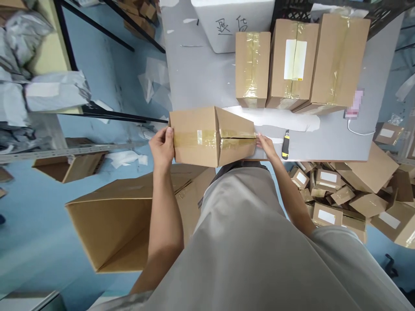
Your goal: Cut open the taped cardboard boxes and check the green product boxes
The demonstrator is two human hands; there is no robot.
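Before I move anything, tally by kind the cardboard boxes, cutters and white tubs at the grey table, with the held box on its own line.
Standing cardboard boxes: 3
Held box: 1
Cutter: 1
White tub: 1
Total: 6

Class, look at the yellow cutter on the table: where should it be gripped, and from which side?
Probably mid-body on the cutter, pinched across its narrow width by the right hand, once free of the carton, coming from above and the near table edge. It lies lengthwise away from that edge, yellow end nearest; any blade is indistinct.
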